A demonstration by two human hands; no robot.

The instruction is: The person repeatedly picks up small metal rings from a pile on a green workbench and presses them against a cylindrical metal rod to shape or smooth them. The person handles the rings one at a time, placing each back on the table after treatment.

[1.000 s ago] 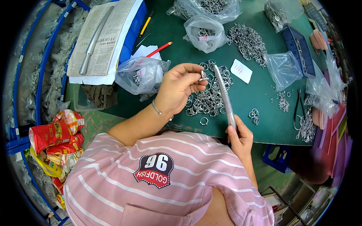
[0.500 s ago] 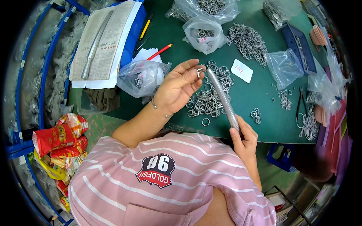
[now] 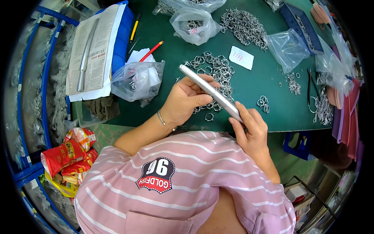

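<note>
Metal rod (image 3: 210,92): probably stiff, weighty and slippery; best held at its 4 o'clock end.
Right hand (image 3: 253,126) grasps that end; left hand (image 3: 182,99) curls beside mid-length, its grip impossible to tell. Narrow tip points to 10 o'clock, above the green table (image 3: 255,82). Ring pile (image 3: 224,70) lies beyond, at 1 o'clock.

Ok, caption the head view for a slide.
Right hand grips a tapered metal rod, left hand beside it, near piled rings.

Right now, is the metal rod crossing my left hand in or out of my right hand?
In: your right hand is wrapped around the lower end of the metal rod.
</note>
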